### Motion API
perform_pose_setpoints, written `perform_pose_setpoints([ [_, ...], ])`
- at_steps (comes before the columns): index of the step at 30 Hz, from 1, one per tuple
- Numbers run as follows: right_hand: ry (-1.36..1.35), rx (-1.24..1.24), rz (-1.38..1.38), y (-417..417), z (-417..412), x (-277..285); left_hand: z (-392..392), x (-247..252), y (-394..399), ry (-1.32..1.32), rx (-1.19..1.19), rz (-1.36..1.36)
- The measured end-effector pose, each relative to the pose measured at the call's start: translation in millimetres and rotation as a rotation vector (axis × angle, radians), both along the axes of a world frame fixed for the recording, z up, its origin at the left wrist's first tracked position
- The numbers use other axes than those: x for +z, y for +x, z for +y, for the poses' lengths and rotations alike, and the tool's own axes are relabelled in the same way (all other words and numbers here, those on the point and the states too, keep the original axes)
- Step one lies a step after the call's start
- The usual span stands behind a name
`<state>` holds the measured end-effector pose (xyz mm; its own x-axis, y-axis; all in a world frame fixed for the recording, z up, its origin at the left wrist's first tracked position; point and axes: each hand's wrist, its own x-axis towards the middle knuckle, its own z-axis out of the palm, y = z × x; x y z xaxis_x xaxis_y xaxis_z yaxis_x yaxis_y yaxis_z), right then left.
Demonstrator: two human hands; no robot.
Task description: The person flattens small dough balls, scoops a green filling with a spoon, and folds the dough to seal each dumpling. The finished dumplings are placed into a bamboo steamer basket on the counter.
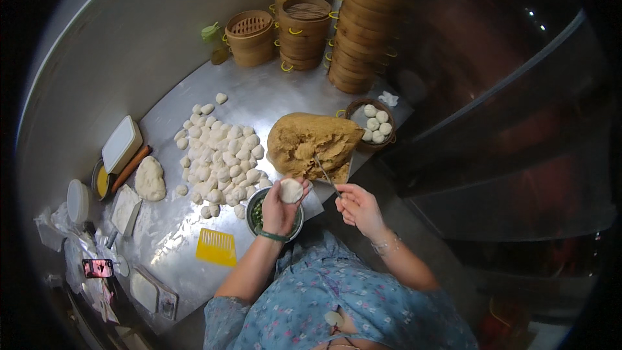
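Note:
A round, flattened dough wrapper point(291, 190) rests in the palm of my left hand point(280, 211). Under that hand stands a metal bowl point(250, 223) holding chopped greens, partly hidden by my wrist. My right hand point(358, 208) grips a thin spatula or stick point(326, 171), whose far end touches a large mound of brown filling point(313, 138). To the left of the mound lies a heap of small dough pieces point(221, 158). Beyond it on the right, a bamboo steamer point(392, 140) holds several filled buns point(378, 123).
Tall stacks of bamboo steamers point(362, 29) stand at the back. A yellow dough scraper point(216, 247) lies near my left forearm. On the left are a dough lump point(150, 179), a rolling pin point(131, 169), a lidded plastic box point(122, 144), a kitchen scale point(168, 303) and a lit phone point(97, 268).

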<state>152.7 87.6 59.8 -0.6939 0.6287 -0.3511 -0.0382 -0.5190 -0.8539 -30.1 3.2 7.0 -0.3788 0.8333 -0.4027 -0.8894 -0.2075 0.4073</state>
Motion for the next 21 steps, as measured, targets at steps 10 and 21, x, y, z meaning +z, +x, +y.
perform_pose_setpoints([
  [10, 1.280, 0.189, -0.496, 8, -29, -4, 28, 34, 13, 0.071, 0.114, -0.053],
  [21, 1.473, 0.219, -0.483, 11, -35, -9, 20, 24, 9, 0.037, 0.083, -0.055],
])
